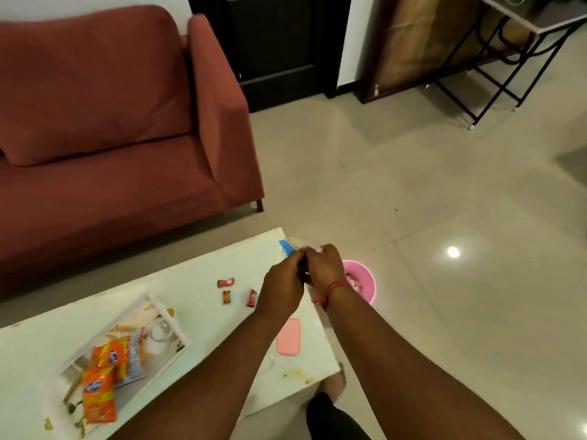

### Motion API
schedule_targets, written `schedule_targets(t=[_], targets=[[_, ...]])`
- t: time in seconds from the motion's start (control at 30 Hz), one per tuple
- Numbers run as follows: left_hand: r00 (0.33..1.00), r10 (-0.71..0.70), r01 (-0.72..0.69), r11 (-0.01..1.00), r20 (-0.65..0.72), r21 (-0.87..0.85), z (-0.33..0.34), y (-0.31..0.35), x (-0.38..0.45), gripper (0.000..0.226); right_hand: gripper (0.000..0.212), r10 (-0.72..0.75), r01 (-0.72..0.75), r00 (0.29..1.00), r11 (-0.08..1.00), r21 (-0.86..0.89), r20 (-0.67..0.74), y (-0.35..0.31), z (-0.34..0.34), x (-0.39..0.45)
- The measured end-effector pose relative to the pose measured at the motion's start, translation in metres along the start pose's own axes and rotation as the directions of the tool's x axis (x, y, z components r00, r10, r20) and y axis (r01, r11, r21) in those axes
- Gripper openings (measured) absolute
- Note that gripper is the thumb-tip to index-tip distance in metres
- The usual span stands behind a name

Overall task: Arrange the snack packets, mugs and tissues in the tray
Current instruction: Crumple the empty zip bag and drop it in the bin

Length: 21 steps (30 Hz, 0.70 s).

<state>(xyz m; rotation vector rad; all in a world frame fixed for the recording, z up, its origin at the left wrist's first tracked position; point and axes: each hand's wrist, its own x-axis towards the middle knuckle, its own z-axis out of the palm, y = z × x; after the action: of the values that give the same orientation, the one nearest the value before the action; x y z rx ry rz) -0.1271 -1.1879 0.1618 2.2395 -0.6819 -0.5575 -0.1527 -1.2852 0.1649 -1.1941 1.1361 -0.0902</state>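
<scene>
A white tray (pixel 178 325) with a printed base lies on the left of the white table (pixel 203 274). In it are two orange snack packets (pixel 98 395), a silvery packet under them and a clear glass mug (pixel 160 331). At the table's far right corner my left hand (pixel 281 285) and my right hand (pixel 324 265) are pressed together around a blue-and-white tissue pack (pixel 287 246). Only the pack's blue corner and some white tissue show past my fingers. Three small red candy wrappers (pixel 226 282) lie loose between the tray and my hands.
A pink flat case (pixel 288 336) lies near the table's front right edge. A pink bucket (pixel 365 281) stands on the floor just right of the table. A red sofa (pixel 111 122) is behind the table. Food stains mark the front corner. My foot is below the table edge.
</scene>
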Motion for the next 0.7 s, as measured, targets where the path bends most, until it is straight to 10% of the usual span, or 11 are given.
schedule_targets(t=[0.23,0.47,0.7], targets=[[0.917,-0.106,0.045,0.986,0.384,0.163,0.106,-0.017,0.033,0.057,0.045,0.124,-0.157,0.978,0.967,-0.201,-0.166,0.080,-0.087,0.109],[0.912,-0.207,-0.068,0.774,0.353,0.629,0.170,-0.082,0.071,0.080,0.021,0.123,-0.226,0.962,0.857,-0.463,-0.243,0.162,-0.123,0.212],[0.933,-0.189,-0.111,0.658,0.306,0.745,0.196,-0.141,0.080,0.088,0.027,0.172,-0.210,0.977,0.694,-0.688,-0.124,0.237,-0.126,0.298]])
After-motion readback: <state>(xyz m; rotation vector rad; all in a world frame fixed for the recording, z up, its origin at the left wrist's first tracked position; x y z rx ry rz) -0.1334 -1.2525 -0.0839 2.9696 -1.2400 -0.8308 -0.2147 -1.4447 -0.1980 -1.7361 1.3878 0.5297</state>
